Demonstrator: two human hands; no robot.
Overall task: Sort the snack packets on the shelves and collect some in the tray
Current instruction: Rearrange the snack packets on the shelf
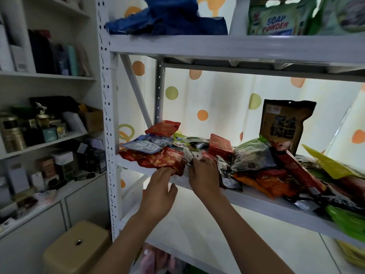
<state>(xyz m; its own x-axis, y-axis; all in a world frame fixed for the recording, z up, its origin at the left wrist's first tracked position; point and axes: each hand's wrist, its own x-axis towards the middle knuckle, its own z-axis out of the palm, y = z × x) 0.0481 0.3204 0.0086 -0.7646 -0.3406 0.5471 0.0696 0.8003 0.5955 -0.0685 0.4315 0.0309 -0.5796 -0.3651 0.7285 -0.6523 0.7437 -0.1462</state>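
Several snack packets lie heaped on the white metal shelf (256, 200). At its left end a big red and orange packet (158, 160) lies flat with a pale blue packet (146, 144) on top. My left hand (160, 186) grips the red packet's front edge. Just to its right, my right hand (203, 173) pinches a small silver and white packet (188, 154). Further right lie a red box-shaped packet (219, 145), a dark green-topped packet (252, 155) and orange ones (262, 180). A brown pouch (284, 125) stands upright at the back. No tray is in view.
The shelf above holds blue cloth (167, 18) and a soap powder bag (276, 18). A yellow packet (327, 165) and green ones (347, 220) crowd the right end. A tan bin (77, 250) stands on the floor at the left, beside a white cabinet with boxes and tins (11, 131).
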